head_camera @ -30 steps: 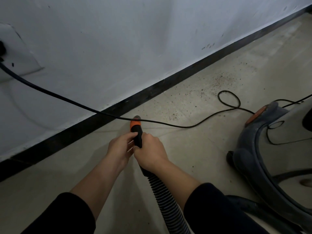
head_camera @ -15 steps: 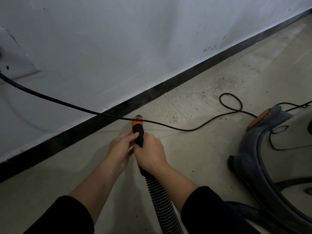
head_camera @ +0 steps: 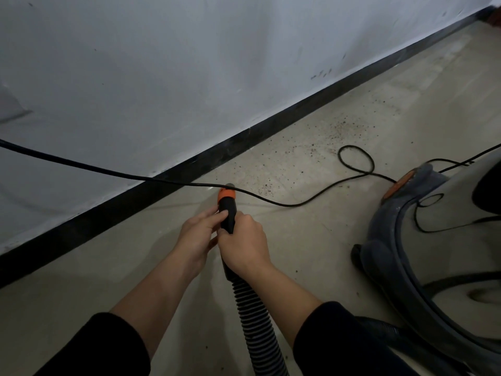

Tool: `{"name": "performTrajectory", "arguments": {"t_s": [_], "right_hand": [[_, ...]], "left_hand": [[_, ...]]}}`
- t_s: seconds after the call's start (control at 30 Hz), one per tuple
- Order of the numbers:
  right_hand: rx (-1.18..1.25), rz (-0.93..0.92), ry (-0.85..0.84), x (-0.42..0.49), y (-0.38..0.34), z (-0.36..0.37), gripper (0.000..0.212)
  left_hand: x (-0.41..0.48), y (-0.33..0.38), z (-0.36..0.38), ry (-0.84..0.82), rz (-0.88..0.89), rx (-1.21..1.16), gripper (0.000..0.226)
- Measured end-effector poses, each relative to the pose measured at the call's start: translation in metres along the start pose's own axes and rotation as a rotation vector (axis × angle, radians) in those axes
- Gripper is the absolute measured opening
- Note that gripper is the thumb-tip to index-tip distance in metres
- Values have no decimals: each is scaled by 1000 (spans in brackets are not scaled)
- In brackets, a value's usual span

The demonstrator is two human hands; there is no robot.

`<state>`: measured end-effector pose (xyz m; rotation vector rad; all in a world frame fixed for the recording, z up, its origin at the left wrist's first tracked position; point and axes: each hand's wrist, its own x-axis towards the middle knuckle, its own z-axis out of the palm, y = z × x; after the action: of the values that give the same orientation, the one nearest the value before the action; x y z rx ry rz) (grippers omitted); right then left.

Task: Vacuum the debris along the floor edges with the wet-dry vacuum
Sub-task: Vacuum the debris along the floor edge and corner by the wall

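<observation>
The left hand (head_camera: 199, 234) and right hand (head_camera: 244, 241) gripped the nozzle (head_camera: 227, 203) at centre. Debris (head_camera: 343, 130) toward the upper right lay unvacuumed; most work seemed left.

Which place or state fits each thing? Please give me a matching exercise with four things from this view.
Things:
1. power cord
2. debris
3. wet-dry vacuum
4. nozzle

Places or states:
A. held by the left hand and the right hand
B. standing at the right edge of the view
C. scattered beside the baseboard
D. making a loop on the floor

Pairs: 1-D, 2-C, 3-B, 4-A
</observation>
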<state>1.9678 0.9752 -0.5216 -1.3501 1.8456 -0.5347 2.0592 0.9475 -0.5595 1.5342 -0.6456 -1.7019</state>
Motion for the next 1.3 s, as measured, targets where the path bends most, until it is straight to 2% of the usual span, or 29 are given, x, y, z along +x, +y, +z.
{"name": "performTrajectory", "arguments": {"t_s": [0.97, 1.3], "right_hand": [[-18, 140, 163, -11, 29, -33, 19], [-55, 136, 140, -10, 33, -37, 20]], "left_hand": [[-12, -11, 49, -211, -20, 134, 45], [-11, -13, 52, -197, -20, 134, 46]]}}
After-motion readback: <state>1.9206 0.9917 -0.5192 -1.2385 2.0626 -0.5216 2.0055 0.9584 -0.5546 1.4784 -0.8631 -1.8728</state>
